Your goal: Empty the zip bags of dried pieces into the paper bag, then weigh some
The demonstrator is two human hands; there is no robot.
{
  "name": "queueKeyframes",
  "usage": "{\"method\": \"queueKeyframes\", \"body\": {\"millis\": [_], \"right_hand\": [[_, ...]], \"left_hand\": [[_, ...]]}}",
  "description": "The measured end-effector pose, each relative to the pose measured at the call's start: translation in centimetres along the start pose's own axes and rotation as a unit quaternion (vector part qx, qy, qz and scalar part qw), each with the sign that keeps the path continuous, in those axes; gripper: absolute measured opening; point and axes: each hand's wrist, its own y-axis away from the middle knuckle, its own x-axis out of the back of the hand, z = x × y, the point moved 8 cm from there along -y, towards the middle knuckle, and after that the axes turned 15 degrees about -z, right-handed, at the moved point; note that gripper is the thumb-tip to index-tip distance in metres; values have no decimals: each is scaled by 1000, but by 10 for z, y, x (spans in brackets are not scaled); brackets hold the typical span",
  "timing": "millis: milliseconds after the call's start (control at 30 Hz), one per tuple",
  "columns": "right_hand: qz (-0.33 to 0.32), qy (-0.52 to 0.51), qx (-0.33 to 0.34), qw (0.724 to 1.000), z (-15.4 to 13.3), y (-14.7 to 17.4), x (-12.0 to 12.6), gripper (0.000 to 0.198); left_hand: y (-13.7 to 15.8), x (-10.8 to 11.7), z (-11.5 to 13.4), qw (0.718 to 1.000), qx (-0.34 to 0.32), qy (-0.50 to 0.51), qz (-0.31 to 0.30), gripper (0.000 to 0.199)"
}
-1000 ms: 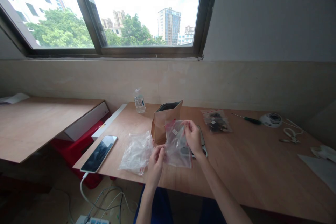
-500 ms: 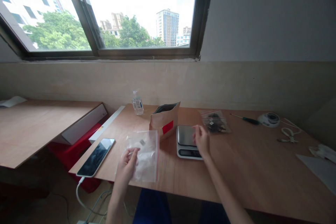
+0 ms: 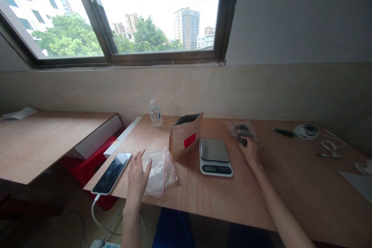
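My left hand (image 3: pixel 137 172) hovers with fingers spread by clear plastic zip bags (image 3: pixel 157 172) lying crumpled near the table's front edge. My right hand (image 3: pixel 251 154) reaches to a second zip bag (image 3: pixel 241 128) with dark items inside. Its fingers are curled at that bag's near edge, partly hiding it. Between my hands stands a white kitchen scale (image 3: pixel 215 151) with a bare metal plate. Just left of the scale, a brown paper pouch (image 3: pixel 186 135) with a red label stands upright, its top open.
A phone (image 3: pixel 112 172) on a white cable lies at the left edge. Behind it is a water bottle (image 3: pixel 155 114). To the right are a green-handled screwdriver (image 3: pixel 283 132), a white dome camera (image 3: pixel 306 131) and a coiled cable (image 3: pixel 329 149).
My right hand has left the scale and moved right to the bag of dark items. My left hand has opened, and the clear bags beside it have shifted and crumpled.
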Motion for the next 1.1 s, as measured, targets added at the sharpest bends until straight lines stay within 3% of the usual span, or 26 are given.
{"method": "queueKeyframes", "body": {"millis": [100,200,267,333,400,467,567,633,733,900,967,1033,1100], "right_hand": [[21,-60,-48,997,5,4,26,33],[57,-212,-79,973,8,20,56,40],[78,-371,-99,920,12,38,73,43],[68,-528,-118,838,12,63,83,41],[1,-623,-117,773,-1,88,86,34],[-37,-668,-130,732,-16,115,87,28],[-128,-705,-136,684,-50,144,76,28],[-202,-714,-112,661,-77,153,68,33],[-297,-695,-48,653,-110,159,64,39],[-367,-649,9,666,-132,162,54,38],[-310,-627,-33,714,-126,157,44,41],[-214,-591,-73,774,-120,151,41,41],[-174,-558,-57,809,-132,149,40,33]], "left_hand": [[-4,-43,-8,991,17,-57,-117,40],[-10,-80,-24,973,82,-94,-194,43],[-15,-86,-22,972,87,-95,-198,43],[-17,-77,-11,979,81,-70,-173,39],[-14,-60,13,990,59,2,-130,33],[-4,-47,50,984,7,143,-103,30],[16,-57,110,917,-48,364,-153,29],[26,-70,140,879,-55,442,-170,31],[34,-91,157,847,-42,485,-214,33],[38,-103,145,809,-53,492,-317,24],[40,-104,135,791,-27,519,-322,25],[42,-106,130,781,3,544,-306,27],[44,-110,132,779,17,558,-286,28]]}}
